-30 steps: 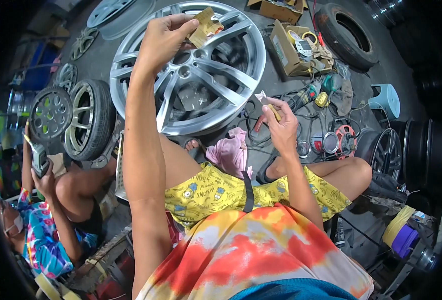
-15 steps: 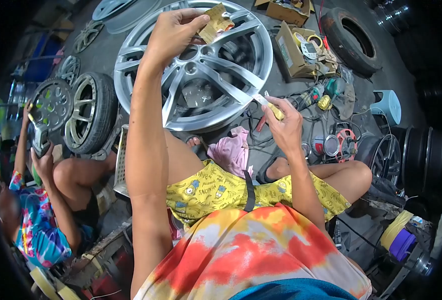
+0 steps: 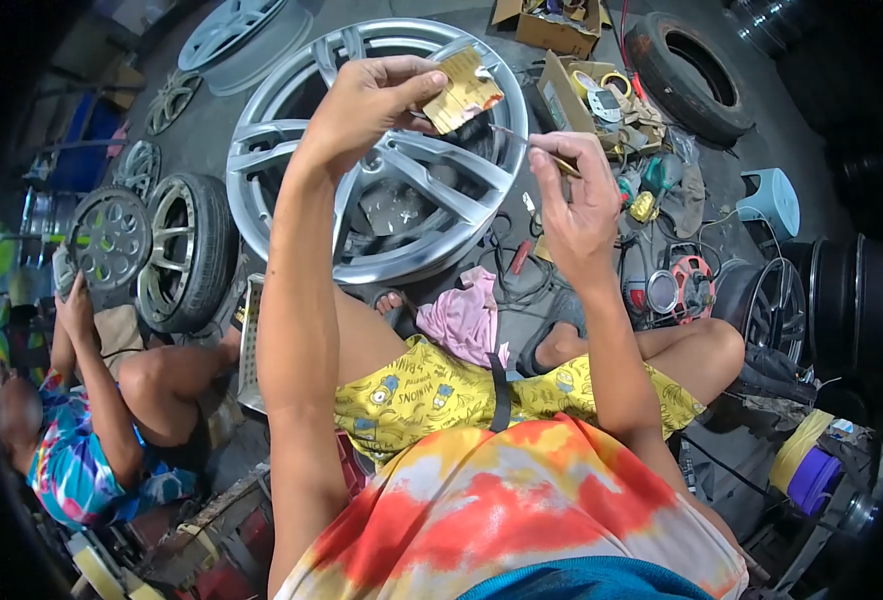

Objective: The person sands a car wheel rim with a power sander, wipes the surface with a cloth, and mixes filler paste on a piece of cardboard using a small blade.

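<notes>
My left hand (image 3: 372, 108) pinches a piece of tan cardboard (image 3: 460, 92) above the far side of a large silver alloy wheel (image 3: 447, 188). White and red smears of paste mark the card's right and lower edges. In my right hand (image 3: 577, 205) is a small putty knife (image 3: 514, 134), seen nearly edge-on, its thin blade pointing left toward the card with a gap between. My fingers cover most of its handle. The multi-spoke wheel lies face up in front of my legs, below both hands.
A co-worker (image 3: 92, 430) sits at the left holding a grey tool (image 3: 65, 272). Beside them stands a tyred wheel (image 3: 187, 250). Right of the wheel are a cardboard box (image 3: 562, 100) of supplies, a tyre (image 3: 690, 78), cables and a blue stool (image 3: 770, 205). A pink cloth (image 3: 462, 315) lies between my feet.
The cardboard has moved right and slightly down in my left hand. My right hand has risen toward it, turning the putty knife edge-on. The co-worker's hands have shifted with the grey tool.
</notes>
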